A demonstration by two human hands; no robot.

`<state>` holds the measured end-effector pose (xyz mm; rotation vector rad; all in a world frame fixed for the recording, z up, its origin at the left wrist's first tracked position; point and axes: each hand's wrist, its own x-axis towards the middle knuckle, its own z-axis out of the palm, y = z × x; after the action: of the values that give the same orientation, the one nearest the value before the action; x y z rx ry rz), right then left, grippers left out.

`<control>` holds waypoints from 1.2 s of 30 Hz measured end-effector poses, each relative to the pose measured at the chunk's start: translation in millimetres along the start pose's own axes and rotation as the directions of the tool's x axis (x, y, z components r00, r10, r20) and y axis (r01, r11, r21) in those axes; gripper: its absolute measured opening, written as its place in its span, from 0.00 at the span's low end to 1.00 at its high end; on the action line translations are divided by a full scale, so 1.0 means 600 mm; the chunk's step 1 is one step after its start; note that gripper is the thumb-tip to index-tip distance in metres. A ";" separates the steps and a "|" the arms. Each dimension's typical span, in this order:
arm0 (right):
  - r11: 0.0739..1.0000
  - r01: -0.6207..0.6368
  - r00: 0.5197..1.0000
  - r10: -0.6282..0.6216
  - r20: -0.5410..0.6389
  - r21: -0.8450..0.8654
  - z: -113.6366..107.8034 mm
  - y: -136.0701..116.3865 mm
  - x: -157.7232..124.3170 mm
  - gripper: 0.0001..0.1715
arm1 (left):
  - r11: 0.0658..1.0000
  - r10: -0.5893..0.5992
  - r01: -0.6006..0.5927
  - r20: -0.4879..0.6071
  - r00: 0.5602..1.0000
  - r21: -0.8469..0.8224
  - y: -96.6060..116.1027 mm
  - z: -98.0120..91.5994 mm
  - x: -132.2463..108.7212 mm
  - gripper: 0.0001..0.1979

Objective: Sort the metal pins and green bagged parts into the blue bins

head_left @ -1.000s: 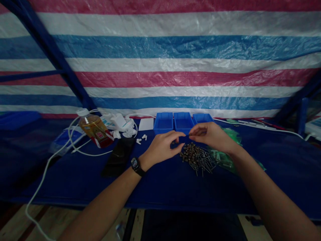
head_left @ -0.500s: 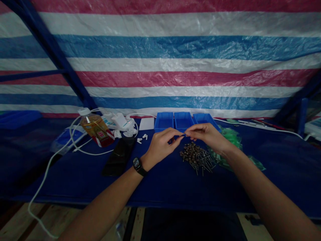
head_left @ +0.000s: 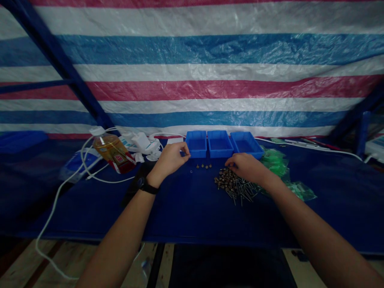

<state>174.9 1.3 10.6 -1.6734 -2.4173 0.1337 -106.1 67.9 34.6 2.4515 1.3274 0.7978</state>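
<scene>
A heap of dark screws [head_left: 235,185] lies on the blue cloth-covered table [head_left: 186,208]. My right hand [head_left: 244,167] rests on the far edge of the heap, fingers curled down onto the screws. My left hand [head_left: 171,157] has its fingers pinched together right by the left one of three small blue bins [head_left: 196,143], [head_left: 220,143], [head_left: 245,143]; what it pinches is too small to name. A short row of small brass-coloured bits [head_left: 204,166] and a tiny ring [head_left: 191,172] lie between my hands. A black watch sits on my left wrist.
A tilted bottle of amber liquid [head_left: 112,152], white cables [head_left: 90,172], white chargers and earbuds [head_left: 144,145] and a black phone lie at the left. Green plastic bags [head_left: 279,168] lie right of the screws. A striped tarp [head_left: 192,68] hangs behind the table.
My hands were together above the screw heap; now they have parted. The left went toward the left bin, the right dropped onto the heap. The camera tilted slightly.
</scene>
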 end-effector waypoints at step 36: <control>0.947 -0.186 0.976 0.210 -0.066 0.262 0.028 -0.065 0.042 0.08 | 0.971 -0.062 0.134 0.334 0.941 -0.198 -0.011 0.030 -0.004 0.07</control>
<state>126.7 11.6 4.3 -1.7550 -2.0599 0.3702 -101.6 70.4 15.8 2.2060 1.1612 0.4592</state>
